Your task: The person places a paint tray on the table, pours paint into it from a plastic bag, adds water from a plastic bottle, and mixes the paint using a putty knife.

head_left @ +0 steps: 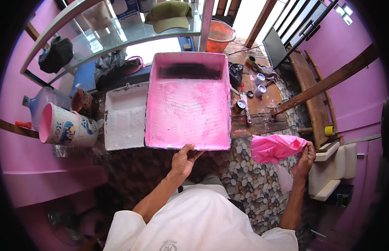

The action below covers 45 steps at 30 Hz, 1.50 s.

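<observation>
A large paint tray, smeared with pink and with a dark patch near its far end, is at the centre. My left hand grips its near edge, fingers underneath and thumb at the rim. To the right, my right hand is closed on the end of a crumpled pink plastic bag, which is held out over the pebble-patterned floor. A paler translucent piece hangs below the bag. Left of the pink tray lies a whitish paint tray, partly covered by it.
Paint buckets and a water bottle stand at the left. Small paint cans sit on a wooden surface at the right. An orange bucket is behind. A wooden beam slants across the right.
</observation>
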Available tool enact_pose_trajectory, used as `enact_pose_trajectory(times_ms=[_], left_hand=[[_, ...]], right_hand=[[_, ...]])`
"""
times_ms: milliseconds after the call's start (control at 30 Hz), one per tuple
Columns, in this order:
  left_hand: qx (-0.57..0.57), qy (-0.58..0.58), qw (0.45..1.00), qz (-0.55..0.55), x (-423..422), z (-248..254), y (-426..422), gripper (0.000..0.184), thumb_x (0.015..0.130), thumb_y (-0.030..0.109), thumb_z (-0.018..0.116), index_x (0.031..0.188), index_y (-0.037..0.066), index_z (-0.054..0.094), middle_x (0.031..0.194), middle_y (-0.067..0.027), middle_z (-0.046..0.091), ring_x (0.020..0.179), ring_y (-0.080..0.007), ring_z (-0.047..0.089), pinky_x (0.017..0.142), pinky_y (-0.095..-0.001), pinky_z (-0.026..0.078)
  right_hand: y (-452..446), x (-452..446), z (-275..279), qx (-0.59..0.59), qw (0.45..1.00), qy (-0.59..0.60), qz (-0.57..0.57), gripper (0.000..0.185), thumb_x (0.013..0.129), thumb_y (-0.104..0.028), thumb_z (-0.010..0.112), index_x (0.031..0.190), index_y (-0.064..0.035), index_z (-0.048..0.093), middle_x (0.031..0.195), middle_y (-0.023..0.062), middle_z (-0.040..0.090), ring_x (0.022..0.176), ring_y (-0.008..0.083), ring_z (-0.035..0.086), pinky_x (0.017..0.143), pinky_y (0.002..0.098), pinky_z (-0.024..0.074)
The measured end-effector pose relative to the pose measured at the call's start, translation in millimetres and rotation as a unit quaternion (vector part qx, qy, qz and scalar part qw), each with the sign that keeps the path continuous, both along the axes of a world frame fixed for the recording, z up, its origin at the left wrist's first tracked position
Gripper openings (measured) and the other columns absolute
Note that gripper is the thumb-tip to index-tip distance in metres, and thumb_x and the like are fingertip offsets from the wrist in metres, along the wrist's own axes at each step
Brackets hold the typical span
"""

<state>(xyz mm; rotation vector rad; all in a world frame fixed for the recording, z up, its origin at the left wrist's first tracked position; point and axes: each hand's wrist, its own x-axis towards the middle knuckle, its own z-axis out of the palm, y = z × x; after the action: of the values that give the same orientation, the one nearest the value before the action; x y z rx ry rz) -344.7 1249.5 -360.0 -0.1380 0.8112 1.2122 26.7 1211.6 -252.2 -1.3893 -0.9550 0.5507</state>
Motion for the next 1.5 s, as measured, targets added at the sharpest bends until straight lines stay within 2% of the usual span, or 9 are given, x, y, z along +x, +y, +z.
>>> enact_pose_trajectory(times_ms=[133,500,700,1000,1100,1200,1233,1300,1500], left_hand=[[-0.028,-0.012,0.999,-0.014,11.2,-13.7,5.4,0.02,0.081,-0.006,0.058,0.1,-0.001,0.053,0.099,-0.0104,0.056,0.096,-0.0235,0.058,0.095,-0.0505,0.049],[0.021,0.064,0.996,0.055,41.0,-7.0,55.3,0.007,0.082,0.0,0.064,0.087,0.001,0.059,0.088,-0.0068,0.06,0.085,-0.0203,0.061,0.082,-0.0402,0.056],[0.016,0.176,0.984,0.018,54.4,-15.6,55.4,0.009,0.082,0.003,0.065,0.089,0.0,0.06,0.09,-0.0077,0.06,0.084,-0.0194,0.061,0.083,-0.0387,0.057],[-0.009,0.156,0.988,-0.01,57.1,-23.6,55.7,0.022,0.082,0.016,0.071,0.096,0.003,0.06,0.094,-0.0071,0.06,0.088,-0.0193,0.062,0.076,-0.0371,0.058],[-0.01,0.122,0.985,-0.121,55.1,-17.4,37.2,0.033,0.082,0.024,0.072,0.105,0.004,0.059,0.101,-0.0082,0.061,0.096,-0.0196,0.062,0.08,-0.0378,0.055],[0.106,0.203,0.881,-0.414,65.6,0.9,17.3,0.051,0.084,0.026,0.07,0.125,0.003,0.049,0.122,-0.0132,0.055,0.107,-0.0236,0.059,0.088,-0.038,0.052],[0.109,0.193,0.876,-0.429,72.6,8.3,15.2,0.051,0.084,0.026,0.07,0.125,0.003,0.049,0.122,-0.0132,0.055,0.107,-0.0236,0.059,0.088,-0.038,0.052],[0.304,0.347,0.766,-0.448,88.7,23.0,22.4,0.055,0.082,0.025,0.073,0.126,0.003,0.047,0.122,-0.0133,0.056,0.11,-0.0242,0.057,0.093,-0.0371,0.048],[0.487,0.415,0.683,-0.353,149.1,57.7,69.3,0.094,0.066,0.04,0.083,0.139,0.007,0.033,0.134,-0.0158,0.046,0.125,-0.0285,0.044,0.105,-0.0412,0.037]], right_hand=[[5.7,10.0,-4.2,-0.012,0.999,-0.014,0.03,0.016,0.094,-0.002,0.043,0.085,-0.002,0.056,0.081,-0.0005,0.054,0.076,0.0053,0.05,0.073,0.0219,0.0431],[33.8,49.7,-22.5,-0.012,0.992,0.012,0.127,0.013,0.093,-0.001,0.047,0.087,0.0007,0.058,0.082,0.0017,0.058,0.076,0.0076,0.055,0.074,0.0232,0.0449],[46.6,60.6,-30.4,-0.009,0.991,0.03,0.127,0.013,0.092,-0.001,0.047,0.088,0.0006,0.058,0.082,0.0026,0.059,0.077,0.008,0.054,0.074,0.0238,0.0444],[56.2,70.1,-40.1,-0.009,0.991,0.054,0.123,0.012,0.092,-0.002,0.049,0.084,-0.0003,0.059,0.081,0.0017,0.058,0.075,0.0072,0.052,0.071,0.0229,0.0424],[57.2,68.0,-36.2,-0.02,0.991,0.035,0.127,0.012,0.091,-0.001,0.049,0.084,-0.0003,0.059,0.08,0.0014,0.058,0.074,0.0069,0.051,0.07,0.0225,0.0418],[57.4,63.5,-24.1,-0.018,0.989,-0.025,0.146,0.011,0.093,-0.003,0.051,0.085,-0.0018,0.058,0.078,-0.002,0.056,0.071,0.004,0.05,0.065,0.019,0.0397],[52.8,50.7,-3.0,-0.055,0.987,0.029,0.149,0.01,0.093,-0.004,0.051,0.086,-0.0016,0.059,0.078,-0.0015,0.057,0.071,0.0042,0.05,0.065,0.0193,0.0402],[55.4,50.1,4.2,-0.025,0.986,-0.003,0.167,0.01,0.092,-0.004,0.052,0.087,-0.0013,0.06,0.078,-0.001,0.058,0.071,0.0046,0.051,0.066,0.0191,0.041],[62.6,33.7,64.0,-0.022,0.974,0.008,0.224,0.011,0.091,-0.001,0.05,0.09,0.0022,0.06,0.081,0.0021,0.061,0.074,0.0054,0.055,0.068,0.0206,0.0446]])
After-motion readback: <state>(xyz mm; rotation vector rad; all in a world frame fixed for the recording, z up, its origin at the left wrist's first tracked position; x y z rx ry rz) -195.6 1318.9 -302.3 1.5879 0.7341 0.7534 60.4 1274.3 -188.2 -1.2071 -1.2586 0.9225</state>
